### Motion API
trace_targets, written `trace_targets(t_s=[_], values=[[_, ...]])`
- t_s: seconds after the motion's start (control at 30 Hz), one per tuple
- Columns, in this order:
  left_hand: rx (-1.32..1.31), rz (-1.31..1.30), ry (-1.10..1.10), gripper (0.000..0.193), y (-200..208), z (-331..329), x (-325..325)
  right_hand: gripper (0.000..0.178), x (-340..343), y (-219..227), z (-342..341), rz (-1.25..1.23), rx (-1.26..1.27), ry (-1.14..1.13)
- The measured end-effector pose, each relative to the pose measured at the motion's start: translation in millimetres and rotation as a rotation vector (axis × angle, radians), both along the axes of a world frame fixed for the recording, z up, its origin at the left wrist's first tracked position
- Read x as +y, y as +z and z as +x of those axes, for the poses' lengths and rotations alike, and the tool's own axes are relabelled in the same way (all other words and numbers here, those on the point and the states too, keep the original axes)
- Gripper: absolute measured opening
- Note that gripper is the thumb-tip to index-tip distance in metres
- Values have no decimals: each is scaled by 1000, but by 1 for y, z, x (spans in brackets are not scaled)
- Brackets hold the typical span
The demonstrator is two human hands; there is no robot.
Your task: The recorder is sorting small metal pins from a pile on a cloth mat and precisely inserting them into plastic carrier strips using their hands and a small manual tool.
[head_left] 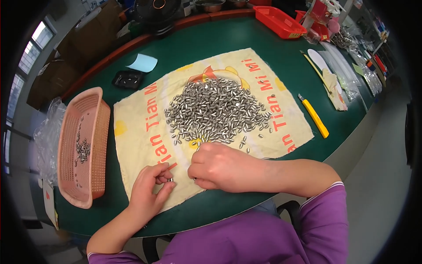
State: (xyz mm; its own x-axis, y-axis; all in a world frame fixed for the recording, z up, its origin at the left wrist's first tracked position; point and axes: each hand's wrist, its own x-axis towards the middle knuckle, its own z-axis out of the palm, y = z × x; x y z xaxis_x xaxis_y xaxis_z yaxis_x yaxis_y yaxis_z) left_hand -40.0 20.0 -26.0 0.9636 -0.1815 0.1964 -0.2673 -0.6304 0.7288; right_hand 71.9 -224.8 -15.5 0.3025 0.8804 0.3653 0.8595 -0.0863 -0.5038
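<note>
A big heap of small silver metal pieces point(213, 108), pointed and barrel-shaped, lies on a pale yellow printed cloth point(136, 119). At the cloth's near edge, my left hand point(150, 187) pinches one small metal piece point(171, 179) between thumb and fingers. Just to its right is my right hand point(226, 168), back upward, with fingers curled in below the heap. A tiny dark bit shows at its fingertips, but what it grips is mostly hidden. The two hands are a short gap apart.
A pink plastic basket point(97, 149) holding a few metal pieces stands at the left. A yellow utility knife point(315, 118) lies right of the cloth. Farther off are a black tray point(127, 79), a light blue curved sheet point(143, 63) and a red basket point(279, 22).
</note>
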Motion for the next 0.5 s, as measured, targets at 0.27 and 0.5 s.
trace_targets(t_s=[0.27,0.5], values=[[205,-258,118,54,12,15,-11,11,4,0,-19,11,126,175],[33,113,-81,63,25,24,-17,12,2,8,-10,100,211,34]])
